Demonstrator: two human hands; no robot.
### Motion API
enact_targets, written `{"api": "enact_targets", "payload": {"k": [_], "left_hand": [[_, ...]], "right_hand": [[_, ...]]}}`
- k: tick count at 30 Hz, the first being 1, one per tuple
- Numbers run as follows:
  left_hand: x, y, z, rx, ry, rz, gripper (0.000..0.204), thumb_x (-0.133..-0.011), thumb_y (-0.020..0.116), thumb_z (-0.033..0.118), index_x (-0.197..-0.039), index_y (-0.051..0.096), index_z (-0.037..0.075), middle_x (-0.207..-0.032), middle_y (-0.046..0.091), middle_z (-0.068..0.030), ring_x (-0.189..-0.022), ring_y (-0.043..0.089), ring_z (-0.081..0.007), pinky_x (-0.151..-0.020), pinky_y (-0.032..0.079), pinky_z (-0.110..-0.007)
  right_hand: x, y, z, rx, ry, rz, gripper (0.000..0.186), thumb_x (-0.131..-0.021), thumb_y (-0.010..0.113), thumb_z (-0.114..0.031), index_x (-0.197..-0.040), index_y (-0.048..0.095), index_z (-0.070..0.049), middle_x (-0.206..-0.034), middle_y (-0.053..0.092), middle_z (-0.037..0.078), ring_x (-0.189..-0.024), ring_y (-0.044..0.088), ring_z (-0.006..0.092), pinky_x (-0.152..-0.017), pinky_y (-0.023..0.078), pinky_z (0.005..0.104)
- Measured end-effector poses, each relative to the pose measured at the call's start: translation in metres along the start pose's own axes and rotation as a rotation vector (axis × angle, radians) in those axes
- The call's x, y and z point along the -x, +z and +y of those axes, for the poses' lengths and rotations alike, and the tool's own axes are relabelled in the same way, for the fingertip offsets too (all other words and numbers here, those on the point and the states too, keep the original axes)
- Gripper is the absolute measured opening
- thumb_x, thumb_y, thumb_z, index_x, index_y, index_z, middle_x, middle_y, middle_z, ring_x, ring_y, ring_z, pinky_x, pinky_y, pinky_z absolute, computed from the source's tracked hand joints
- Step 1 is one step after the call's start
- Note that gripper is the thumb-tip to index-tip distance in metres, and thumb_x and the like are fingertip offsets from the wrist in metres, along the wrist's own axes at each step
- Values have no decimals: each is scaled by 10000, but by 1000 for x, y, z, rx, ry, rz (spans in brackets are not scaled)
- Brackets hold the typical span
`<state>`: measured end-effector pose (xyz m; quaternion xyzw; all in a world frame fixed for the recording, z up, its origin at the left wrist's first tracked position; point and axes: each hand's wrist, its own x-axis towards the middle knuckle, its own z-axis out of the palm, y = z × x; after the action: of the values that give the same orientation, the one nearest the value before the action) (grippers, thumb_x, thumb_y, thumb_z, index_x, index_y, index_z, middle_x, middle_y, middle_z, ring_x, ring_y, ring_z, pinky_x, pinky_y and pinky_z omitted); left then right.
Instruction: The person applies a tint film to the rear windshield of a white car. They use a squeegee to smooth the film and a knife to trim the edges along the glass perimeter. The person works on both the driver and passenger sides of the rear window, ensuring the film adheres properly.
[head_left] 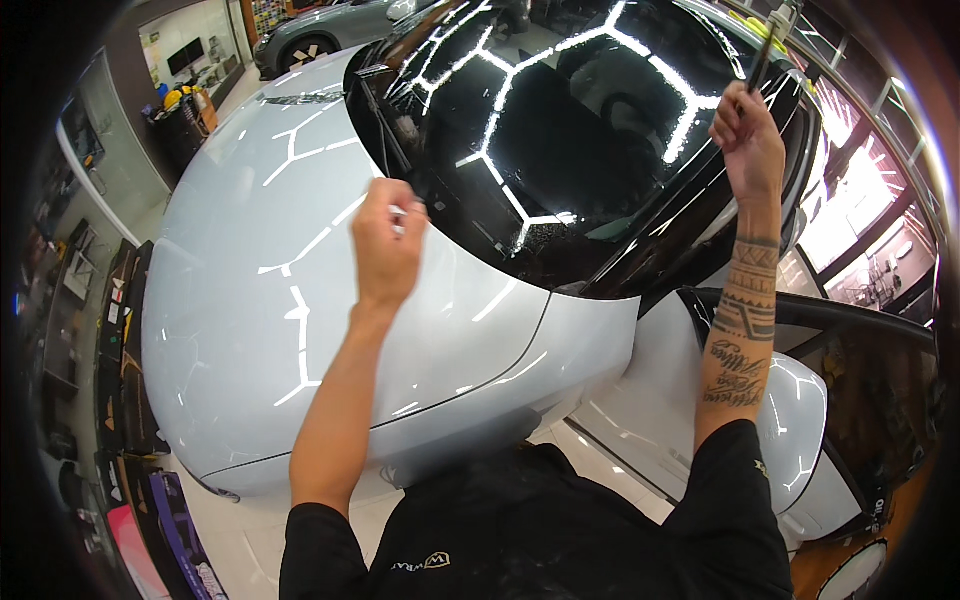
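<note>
A pale silver-white car fills the middle, its hood (235, 225) shiny with lamp reflections. Above the hood, near the base of the dark windshield (570, 130), is my left hand (388, 243). Its fingers are curled closed, with a small whitish bit showing between them; I cannot make out what it is. My right hand (746, 135) is raised by the windshield's right edge, fingers pinched together. A thin dark strip (764, 62) rises from about its fingertips, but what it belongs to is unclear.
The front door (640, 425) stands open on the right, with its side mirror (798, 415) close to my right arm. Boxes (115, 340) line the left side. Another grey car (335, 28) is parked behind. A wiper (385, 125) lies along the windshield base.
</note>
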<state>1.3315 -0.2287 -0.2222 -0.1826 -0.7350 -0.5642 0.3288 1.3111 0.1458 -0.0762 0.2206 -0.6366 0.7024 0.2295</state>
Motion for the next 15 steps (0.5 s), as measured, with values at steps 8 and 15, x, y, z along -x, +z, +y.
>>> {"api": "enact_targets", "payload": {"k": [8, 15], "left_hand": [[-29, -123, 12, 128, 32, 373, 151, -889, 562, 85, -760, 488, 59, -775, 492, 11, -732, 474, -58, -682, 424, -214], [48, -349, 81, 328, 114, 622, 264, -937, 457, 143, -1123, 559, -14, -1094, 615, -107, -995, 586, -226, -900, 457, -359]], "right_hand": [[44, 22, 13, -325, 105, 90, 731, -825, 329, -796, -541, 289, -124, -558, 252, -11, -511, 254, 121, -499, 220, 264], [71, 25, 49, -407, 170, 275, 519, -955, 432, -508, -663, 441, -79, -544, 275, -38, -453, 238, 74, -416, 178, 238]]}}
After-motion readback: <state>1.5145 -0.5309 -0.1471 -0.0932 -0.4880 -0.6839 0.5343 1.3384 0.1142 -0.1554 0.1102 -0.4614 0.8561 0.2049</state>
